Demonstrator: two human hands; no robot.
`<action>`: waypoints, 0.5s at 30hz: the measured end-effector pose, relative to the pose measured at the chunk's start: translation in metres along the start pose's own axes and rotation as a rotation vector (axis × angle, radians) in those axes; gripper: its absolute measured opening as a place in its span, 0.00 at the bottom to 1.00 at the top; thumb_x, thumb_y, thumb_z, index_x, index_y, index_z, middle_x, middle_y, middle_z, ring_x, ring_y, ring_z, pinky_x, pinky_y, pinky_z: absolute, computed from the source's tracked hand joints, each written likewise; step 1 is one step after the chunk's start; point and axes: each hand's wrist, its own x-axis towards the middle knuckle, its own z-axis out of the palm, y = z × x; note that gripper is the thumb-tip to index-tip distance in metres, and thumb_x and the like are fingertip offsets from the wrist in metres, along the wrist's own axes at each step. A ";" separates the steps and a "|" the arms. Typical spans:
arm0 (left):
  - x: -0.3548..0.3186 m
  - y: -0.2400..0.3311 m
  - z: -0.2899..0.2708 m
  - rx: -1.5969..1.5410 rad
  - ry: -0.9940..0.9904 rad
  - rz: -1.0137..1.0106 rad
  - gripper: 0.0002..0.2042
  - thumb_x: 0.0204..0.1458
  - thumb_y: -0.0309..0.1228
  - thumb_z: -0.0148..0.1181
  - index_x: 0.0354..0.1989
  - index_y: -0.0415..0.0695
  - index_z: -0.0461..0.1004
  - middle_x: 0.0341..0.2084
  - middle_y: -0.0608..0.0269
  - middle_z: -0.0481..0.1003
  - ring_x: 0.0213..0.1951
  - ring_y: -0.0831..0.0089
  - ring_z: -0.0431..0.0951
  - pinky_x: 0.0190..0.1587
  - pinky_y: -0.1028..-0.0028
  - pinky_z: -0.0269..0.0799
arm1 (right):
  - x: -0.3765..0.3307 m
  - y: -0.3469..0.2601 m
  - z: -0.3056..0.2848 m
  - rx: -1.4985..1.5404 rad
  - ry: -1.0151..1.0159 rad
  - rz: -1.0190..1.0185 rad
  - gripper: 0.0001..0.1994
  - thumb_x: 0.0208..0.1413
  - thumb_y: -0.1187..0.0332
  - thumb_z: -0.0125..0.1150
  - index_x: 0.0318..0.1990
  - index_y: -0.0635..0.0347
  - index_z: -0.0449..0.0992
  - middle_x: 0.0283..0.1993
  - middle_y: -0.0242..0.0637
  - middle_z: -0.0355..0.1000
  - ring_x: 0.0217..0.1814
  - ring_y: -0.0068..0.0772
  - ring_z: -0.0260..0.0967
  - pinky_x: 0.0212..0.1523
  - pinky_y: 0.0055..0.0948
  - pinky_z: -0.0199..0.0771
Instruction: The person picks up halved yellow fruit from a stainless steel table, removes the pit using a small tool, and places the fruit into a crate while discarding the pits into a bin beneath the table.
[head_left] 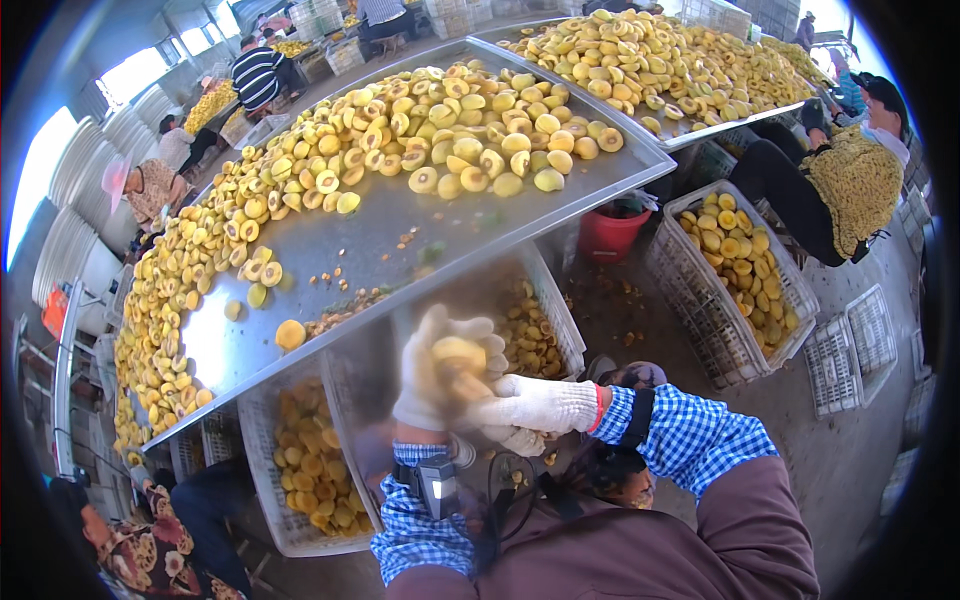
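Peach half (458, 352), yellow and blurred, is sitting in our left hand (440, 375), which is curling its white-gloved fingers around it just over the near edge of the steel desk (400, 225). We are bringing our right hand (535, 405) across from the right, pressing closed against the fruit; whether it is gripping a tool we cannot tell. Both forearms in blue checked sleeves are rising from below, wrists meeting above the white crate (545, 330) of cut peaches. We are judging the risk thus: the wet fruit could be slipping from the gloves and dropping outside the crate, or a hidden blade could be catching the left glove. Heaped peach halves (440, 130) are lying well apart up the desk.
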 end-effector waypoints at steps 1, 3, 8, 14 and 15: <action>0.000 0.001 -0.002 -0.016 -0.045 -0.002 0.26 0.57 0.49 0.45 0.30 0.35 0.77 0.26 0.47 0.77 0.26 0.55 0.78 0.29 0.64 0.77 | 0.002 0.001 -0.001 -0.032 -0.016 -0.025 0.12 0.61 0.60 0.50 0.26 0.51 0.64 0.18 0.18 0.53 0.15 0.12 0.50 0.12 0.18 0.47; -0.002 0.002 -0.006 -0.087 -0.097 0.033 0.26 0.58 0.50 0.44 0.31 0.36 0.77 0.27 0.48 0.77 0.27 0.57 0.78 0.29 0.64 0.76 | 0.002 -0.008 0.001 0.120 -0.118 0.015 0.11 0.61 0.60 0.50 0.27 0.51 0.65 0.18 0.18 0.53 0.14 0.12 0.50 0.12 0.18 0.48; -0.006 0.000 0.003 0.077 0.176 0.220 0.26 0.57 0.54 0.43 0.37 0.41 0.77 0.29 0.54 0.77 0.27 0.63 0.78 0.27 0.69 0.75 | 0.014 -0.007 -0.006 0.447 -0.293 0.091 0.08 0.61 0.60 0.51 0.32 0.50 0.65 0.18 0.18 0.54 0.14 0.13 0.51 0.12 0.18 0.50; -0.003 0.004 -0.015 -0.053 -0.005 0.172 0.25 0.57 0.52 0.43 0.33 0.42 0.77 0.27 0.54 0.77 0.25 0.62 0.77 0.25 0.71 0.73 | 0.019 -0.006 0.000 0.290 -0.200 0.061 0.09 0.61 0.61 0.52 0.31 0.50 0.65 0.20 0.18 0.56 0.16 0.12 0.53 0.14 0.18 0.52; -0.001 0.004 -0.019 -0.138 -0.072 0.096 0.24 0.58 0.51 0.43 0.31 0.42 0.77 0.27 0.54 0.78 0.24 0.61 0.77 0.25 0.71 0.74 | 0.020 -0.005 0.000 0.290 -0.199 0.064 0.09 0.61 0.61 0.52 0.31 0.50 0.65 0.20 0.18 0.56 0.16 0.12 0.53 0.14 0.18 0.52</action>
